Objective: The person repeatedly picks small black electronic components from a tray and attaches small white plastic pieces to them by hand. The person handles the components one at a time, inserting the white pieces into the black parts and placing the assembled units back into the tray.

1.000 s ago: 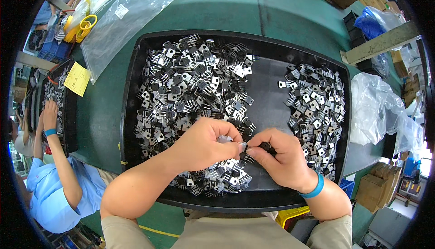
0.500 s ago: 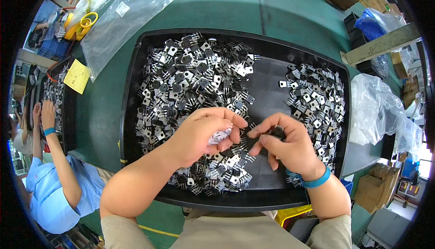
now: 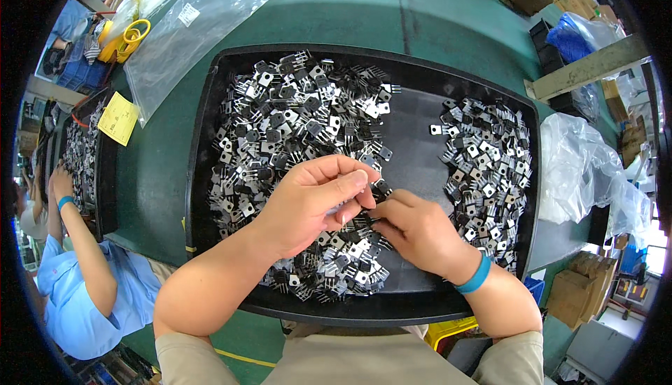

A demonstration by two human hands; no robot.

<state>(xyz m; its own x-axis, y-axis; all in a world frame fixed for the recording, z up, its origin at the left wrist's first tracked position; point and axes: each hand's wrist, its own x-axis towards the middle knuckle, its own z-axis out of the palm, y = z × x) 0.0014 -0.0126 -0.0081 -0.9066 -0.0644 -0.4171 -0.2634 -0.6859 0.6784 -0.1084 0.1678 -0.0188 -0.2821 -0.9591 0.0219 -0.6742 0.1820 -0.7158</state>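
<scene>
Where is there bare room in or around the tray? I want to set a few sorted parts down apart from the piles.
A bare strip of black tray floor runs between the large left pile and the smaller right pile. Green table beyond the tray's far rim is open too. Around the left hand and right hand it is crowded.

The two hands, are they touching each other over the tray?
Touching. The head view shows the left hand and right hand meeting at the fingertips around a small black part, with no gap visible, above the black tray.

Left hand point(image 3: 308, 206) and right hand point(image 3: 413, 231) meet at frame centre, fingers curled, fingertips pinched together, forearms entering from below.
</scene>
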